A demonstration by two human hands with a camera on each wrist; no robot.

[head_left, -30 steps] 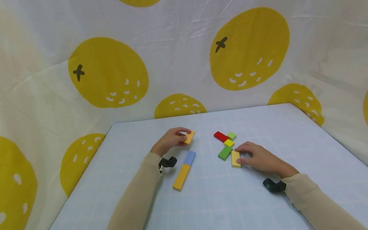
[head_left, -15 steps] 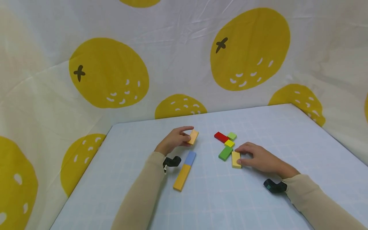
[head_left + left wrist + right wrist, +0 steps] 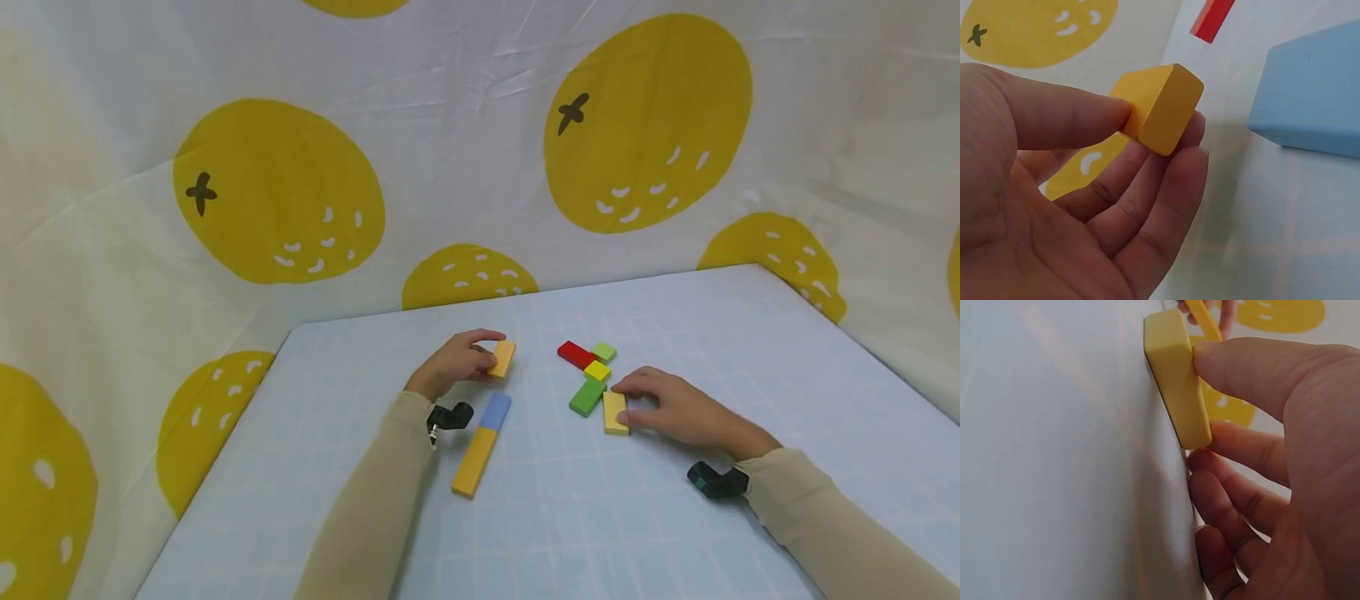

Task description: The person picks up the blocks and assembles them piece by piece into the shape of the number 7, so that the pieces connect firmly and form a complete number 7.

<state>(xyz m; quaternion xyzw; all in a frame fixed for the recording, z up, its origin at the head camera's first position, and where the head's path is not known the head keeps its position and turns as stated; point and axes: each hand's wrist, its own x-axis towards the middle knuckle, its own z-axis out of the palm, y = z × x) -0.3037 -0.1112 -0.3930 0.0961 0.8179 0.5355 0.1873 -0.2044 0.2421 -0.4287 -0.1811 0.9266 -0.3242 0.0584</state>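
My left hand [image 3: 453, 365] pinches an orange block [image 3: 502, 359] between thumb and fingers; in the left wrist view this block [image 3: 1159, 107] is tilted in the grip. At the right, my right hand [image 3: 678, 410] holds a pale yellow block [image 3: 615, 414] by its ends, thumb at the near end and a fingertip at the far one. That block [image 3: 1179, 381] lies on the table in the right wrist view. Just left of it is a green block [image 3: 587, 397], with a small yellow block [image 3: 597, 371], a red block [image 3: 576, 354] and a light green block [image 3: 603, 352] beyond.
Between the forearms, a blue block [image 3: 495, 412] and a longer orange block [image 3: 474, 462] lie end to end on the pale checked table [image 3: 555, 533]. A white cloth with yellow fruit shapes hangs behind the table.
My left hand has moved slightly right with the orange block, which has turned a little more upright. My right hand and the pale yellow block have stayed in place.
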